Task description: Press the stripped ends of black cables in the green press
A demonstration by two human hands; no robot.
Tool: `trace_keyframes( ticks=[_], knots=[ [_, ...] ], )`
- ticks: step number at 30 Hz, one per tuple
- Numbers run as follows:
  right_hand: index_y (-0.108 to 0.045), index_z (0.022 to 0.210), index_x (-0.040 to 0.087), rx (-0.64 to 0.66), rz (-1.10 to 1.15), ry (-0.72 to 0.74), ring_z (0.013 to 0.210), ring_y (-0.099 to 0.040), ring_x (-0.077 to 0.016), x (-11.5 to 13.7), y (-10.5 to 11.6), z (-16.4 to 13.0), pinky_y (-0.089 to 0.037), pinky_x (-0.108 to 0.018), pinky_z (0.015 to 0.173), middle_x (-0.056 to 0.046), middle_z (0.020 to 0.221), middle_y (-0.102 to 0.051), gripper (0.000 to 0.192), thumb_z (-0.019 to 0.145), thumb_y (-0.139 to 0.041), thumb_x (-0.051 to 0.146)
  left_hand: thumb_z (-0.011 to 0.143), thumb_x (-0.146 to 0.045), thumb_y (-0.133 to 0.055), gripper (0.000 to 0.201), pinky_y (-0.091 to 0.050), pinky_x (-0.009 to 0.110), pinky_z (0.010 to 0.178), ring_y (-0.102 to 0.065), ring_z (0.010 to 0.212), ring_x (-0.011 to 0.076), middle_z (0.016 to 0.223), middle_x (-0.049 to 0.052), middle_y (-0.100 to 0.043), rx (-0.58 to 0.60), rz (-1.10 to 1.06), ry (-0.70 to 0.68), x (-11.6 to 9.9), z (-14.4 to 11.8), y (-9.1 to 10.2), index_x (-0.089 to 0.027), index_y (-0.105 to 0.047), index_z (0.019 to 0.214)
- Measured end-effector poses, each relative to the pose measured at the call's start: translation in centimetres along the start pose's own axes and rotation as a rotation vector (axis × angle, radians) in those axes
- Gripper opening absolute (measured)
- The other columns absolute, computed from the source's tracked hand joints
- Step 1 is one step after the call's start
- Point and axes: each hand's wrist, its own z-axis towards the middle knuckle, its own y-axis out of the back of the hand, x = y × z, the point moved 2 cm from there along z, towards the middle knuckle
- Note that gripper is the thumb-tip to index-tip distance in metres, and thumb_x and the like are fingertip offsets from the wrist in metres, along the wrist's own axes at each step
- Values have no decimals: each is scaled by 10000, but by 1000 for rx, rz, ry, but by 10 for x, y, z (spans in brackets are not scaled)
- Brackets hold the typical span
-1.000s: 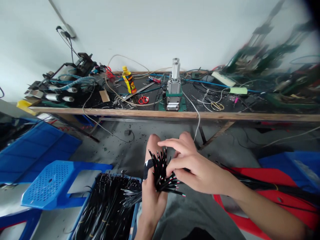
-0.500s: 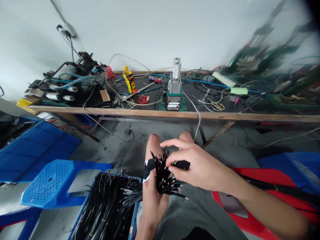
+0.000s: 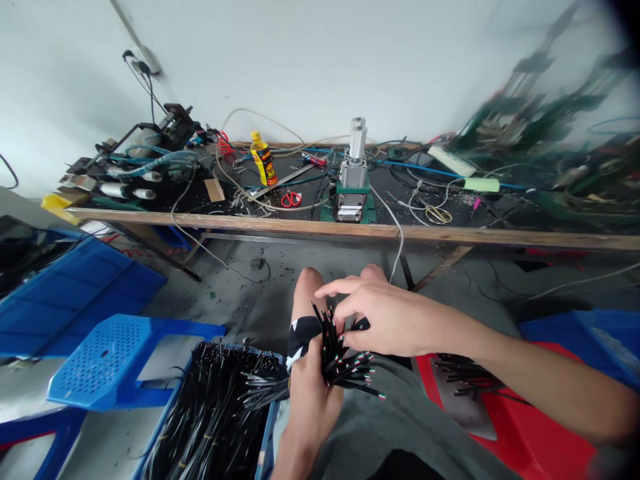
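My left hand [image 3: 315, 393] is wrapped round a bundle of black cables [image 3: 345, 367] above my lap. The cable ends fan out from the fist, showing small red, white and green wire tips; the other ends [image 3: 265, 390] stick out to the left. Over the fanned tips, my right hand [image 3: 385, 320] bends its thumb and fingers together in a pinch at one cable end, its forefinger stretched forward. The fingers partly hide that end. Left of my lap stands a blue crate [image 3: 273, 433] full of similar black cables [image 3: 205, 413].
A wooden-edged workbench [image 3: 300, 227] ahead carries a small press [image 3: 353, 180], a yellow bottle [image 3: 263, 160], red scissors [image 3: 291, 199] and other machines. A blue stool [image 3: 100, 360] stands left; a red stool [image 3: 545, 427] holding more cables [image 3: 465, 373] is right.
The view has shifted slightly. My left hand and the bundle sit a little further right, and my right hand has come slightly left over the cable tips. More cable ends show on the red stool.
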Motion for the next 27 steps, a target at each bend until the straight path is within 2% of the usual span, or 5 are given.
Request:
trace_keyframes(
  ticks=[9,15,18,22,27],
  knots=[
    [-749,786,188,-62,25,74,1479,-607,-261,-6,-10,-7,-495,-433,1239,-74,1453,-753,274,975,-662,10,808,-103,-553,524,-485,307,657,-703,729,239,906,23,-801,16,63,33,6,3,-2,-216,-615,1317],
    [-731,837,191,-174,76,28,1205,-707,-224,-17,-9,-18,-551,-325,861,-70,1424,-699,232,1007,-634,66,780,-103,-609,527,-574,339,756,-753,796,271,894,27,-806,41,62,75,-1,9,0,-220,-653,1291],
    [-709,868,185,-160,120,14,1171,-686,-229,-17,-5,-20,-521,-306,788,-90,1371,-663,212,1040,-604,118,794,-105,-614,524,-594,355,819,-770,866,278,933,35,-813,75,39,47,-4,10,0,-224,-664,1302],
    [-668,883,184,-189,158,6,1217,-663,-256,-20,1,-22,-529,-336,827,-103,1325,-617,210,1072,-578,166,789,-97,-579,498,-565,333,769,-753,828,266,923,31,-795,95,36,63,-6,11,0,-215,-651,1267],
    [-690,982,210,-221,82,39,1324,-673,-288,-20,1,-27,-562,-479,1049,-103,1458,-642,166,1077,-566,152,787,-89,-562,500,-555,348,826,-766,912,286,991,52,-801,120,1,41,-7,12,-5,-221,-635,1264]
  ],
)
